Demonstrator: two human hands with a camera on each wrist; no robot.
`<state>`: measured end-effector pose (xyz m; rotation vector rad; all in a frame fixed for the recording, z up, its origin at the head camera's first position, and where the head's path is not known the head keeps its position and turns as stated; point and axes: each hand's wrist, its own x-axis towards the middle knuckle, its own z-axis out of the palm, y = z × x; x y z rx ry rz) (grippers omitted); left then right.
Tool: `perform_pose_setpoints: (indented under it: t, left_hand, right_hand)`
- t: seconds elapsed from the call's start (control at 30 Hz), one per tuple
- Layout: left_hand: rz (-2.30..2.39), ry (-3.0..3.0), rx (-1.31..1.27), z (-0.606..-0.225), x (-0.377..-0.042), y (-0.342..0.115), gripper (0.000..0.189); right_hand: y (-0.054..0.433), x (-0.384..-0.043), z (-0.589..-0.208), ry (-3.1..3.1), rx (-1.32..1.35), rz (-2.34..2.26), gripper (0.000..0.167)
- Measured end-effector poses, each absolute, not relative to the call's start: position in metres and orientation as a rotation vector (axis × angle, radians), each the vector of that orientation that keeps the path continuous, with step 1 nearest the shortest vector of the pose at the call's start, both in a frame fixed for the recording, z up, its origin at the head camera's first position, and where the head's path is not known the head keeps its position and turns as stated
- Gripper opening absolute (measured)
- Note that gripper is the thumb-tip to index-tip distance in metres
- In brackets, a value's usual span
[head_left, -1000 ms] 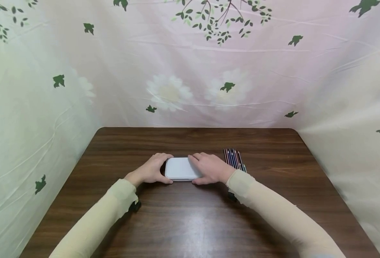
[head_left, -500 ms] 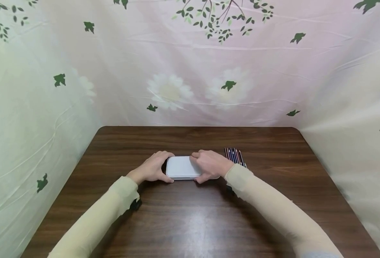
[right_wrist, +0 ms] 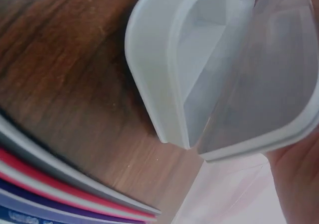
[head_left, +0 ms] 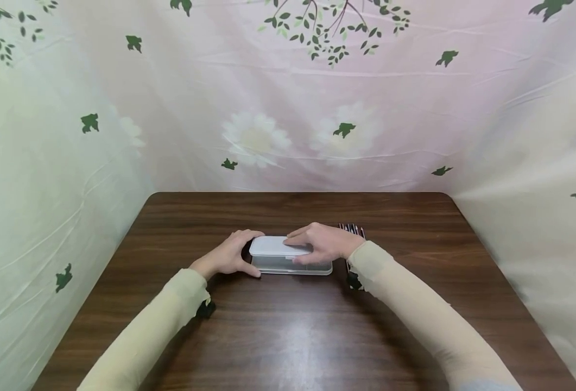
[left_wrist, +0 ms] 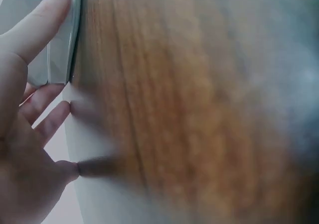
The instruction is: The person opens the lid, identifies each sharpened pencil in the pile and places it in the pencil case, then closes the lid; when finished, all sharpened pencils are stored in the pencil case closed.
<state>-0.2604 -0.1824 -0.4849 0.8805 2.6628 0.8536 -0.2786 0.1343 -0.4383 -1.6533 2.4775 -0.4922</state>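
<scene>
A pale plastic pencil case (head_left: 292,269) lies lengthwise across the middle of the table, its lid (head_left: 268,245) tilted up along the front. My left hand (head_left: 226,254) grips the left end of the case, thumb at the front and fingers behind. The right hand (head_left: 327,241) holds the raised lid, with its thumb at the front edge and its fingers over the top. In the right wrist view, a gap shows between the case's tray (right_wrist: 154,55) and the see-through lid (right_wrist: 269,84), with a divider inside.
Several colored pencils (head_left: 351,230) lie side by side on the brown wooden table (head_left: 195,212), just right of the case and partly hidden by the right forearm. A patterned cloth (head_left: 288,108) hangs behind and along both sides of the table.
The right hand has risen from the case with the lid, which was down before and is now tilted up. The left hand stays at the left end.
</scene>
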Motion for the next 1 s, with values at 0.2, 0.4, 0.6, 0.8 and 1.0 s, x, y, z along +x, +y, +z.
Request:
perform_pose_setpoints:
  t: [0.2, 0.4, 0.6, 0.8, 1.0]
  left_hand:
    - [0.932, 2.61, 0.894, -0.483, -0.261, -0.187, 0.094]
    - [0.921, 2.612, 0.777, -0.479, -0.258, -0.182, 0.092]
    - [0.942, 2.601, 0.695, -0.475, -0.257, -0.179, 0.089]
    - [0.993, 2.603, 0.701, -0.481, -0.257, -0.181, 0.096]
    - [1.038, 2.668, 0.689, -0.488, -0.252, -0.183, 0.099]
  right_hand:
    - [0.135, -0.28, -0.437, 2.46, -1.628, -0.463, 0.057]
    - [0.134, -0.28, -0.441, 2.449, -1.623, -0.466, 0.056]
    - [0.135, -0.277, -0.437, 2.476, -1.572, -0.462, 0.057]
    - [0.146, -0.279, -0.434, 2.51, -1.55, -0.629, 0.047]
    - [0.165, -0.287, -0.432, 2.641, -1.51, -0.812, 0.035]
